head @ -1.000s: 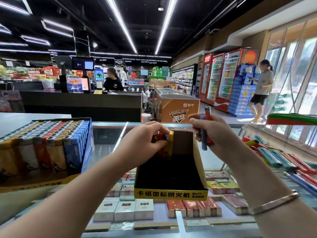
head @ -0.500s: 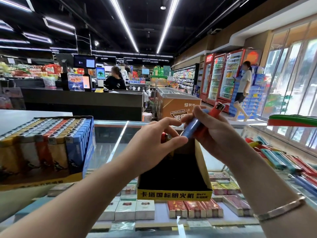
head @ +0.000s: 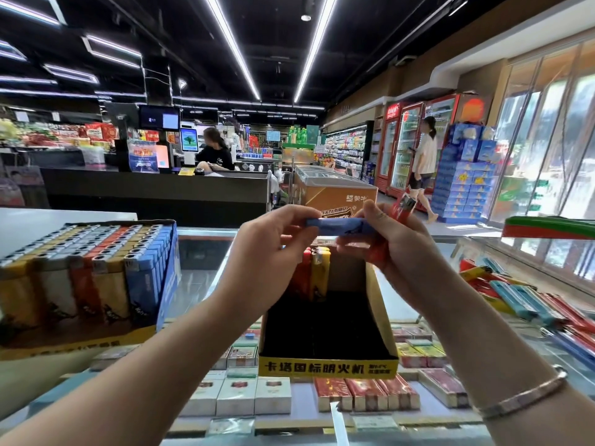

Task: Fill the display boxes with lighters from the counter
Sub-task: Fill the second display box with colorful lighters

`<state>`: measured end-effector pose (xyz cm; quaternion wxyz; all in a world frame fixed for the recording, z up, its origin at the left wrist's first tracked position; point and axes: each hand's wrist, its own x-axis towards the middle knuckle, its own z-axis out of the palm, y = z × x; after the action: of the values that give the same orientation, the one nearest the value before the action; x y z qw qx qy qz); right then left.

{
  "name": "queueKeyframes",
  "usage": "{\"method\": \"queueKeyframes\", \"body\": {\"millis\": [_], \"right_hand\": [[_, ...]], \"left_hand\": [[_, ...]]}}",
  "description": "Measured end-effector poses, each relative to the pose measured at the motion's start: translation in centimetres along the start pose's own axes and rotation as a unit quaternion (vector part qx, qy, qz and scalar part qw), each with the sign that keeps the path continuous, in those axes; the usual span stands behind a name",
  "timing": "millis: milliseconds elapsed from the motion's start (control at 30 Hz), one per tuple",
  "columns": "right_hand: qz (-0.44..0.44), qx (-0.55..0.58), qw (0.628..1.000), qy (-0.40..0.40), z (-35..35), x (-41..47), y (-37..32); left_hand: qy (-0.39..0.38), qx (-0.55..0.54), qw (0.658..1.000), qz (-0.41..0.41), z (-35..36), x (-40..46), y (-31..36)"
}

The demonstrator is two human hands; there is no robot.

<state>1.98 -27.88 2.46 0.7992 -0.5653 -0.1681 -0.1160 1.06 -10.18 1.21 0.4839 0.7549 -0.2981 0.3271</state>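
Note:
A yellow-fronted display box (head: 328, 366) stands on the glass counter before me, mostly dark inside, with a red lighter and a yellow lighter (head: 320, 275) upright at its back. Above the box, a blue lighter (head: 341, 227) lies level between both hands. My left hand (head: 267, 249) pinches its left end. My right hand (head: 389, 246) holds its right end and also grips a red lighter (head: 402, 206) that points up. A full display box (head: 161, 278) of yellow, red, white and blue lighters sits at the left.
Loose lighters (head: 521, 300) in blue, red and yellow lie heaped on the counter at the right. Cigarette packs (head: 238, 397) show under the glass. A red and green object (head: 547, 226) sits at the right edge. Two people are in the shop beyond.
My left hand left the lighters in the box and rose to take the blue lighter's end. The blue lighter turned from tilted to level. The walking person moved left.

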Motion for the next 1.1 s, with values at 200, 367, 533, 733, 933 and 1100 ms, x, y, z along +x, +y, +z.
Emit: {"method": "queueKeyframes", "body": {"millis": [200, 367, 533, 733, 933, 1100], "right_hand": [[0.024, -0.225, 0.968, 0.107, -1.7, 0.5, 0.2], [0.138, -0.267, 0.952, 0.064, -1.4, 0.6, 1.3], [0.152, -0.293, 0.944, 0.019, -1.1, 0.8, 1.4], [0.149, -0.267, 0.952, -0.001, -1.2, 0.7, 1.5], [0.145, -0.278, 0.949, -0.02, -1.2, 0.7, 1.7], [0.145, -0.275, 0.95, -0.017, -1.2, 0.7, 1.7]], "left_hand": [[0.046, 0.005, 0.999, 0.001, -0.2, 0.1, 0.2], [0.034, 0.036, 0.999, 0.022, 0.2, 0.0, 0.0], [0.024, 0.084, 0.994, 0.068, 1.0, -0.1, 0.1], [-0.037, 0.169, 0.975, 0.137, 1.8, -0.2, 0.7], [-0.111, 0.232, 0.95, 0.177, 2.0, -0.2, 0.4], [-0.106, 0.221, 0.96, 0.136, 2.3, 0.1, 0.2]]}}
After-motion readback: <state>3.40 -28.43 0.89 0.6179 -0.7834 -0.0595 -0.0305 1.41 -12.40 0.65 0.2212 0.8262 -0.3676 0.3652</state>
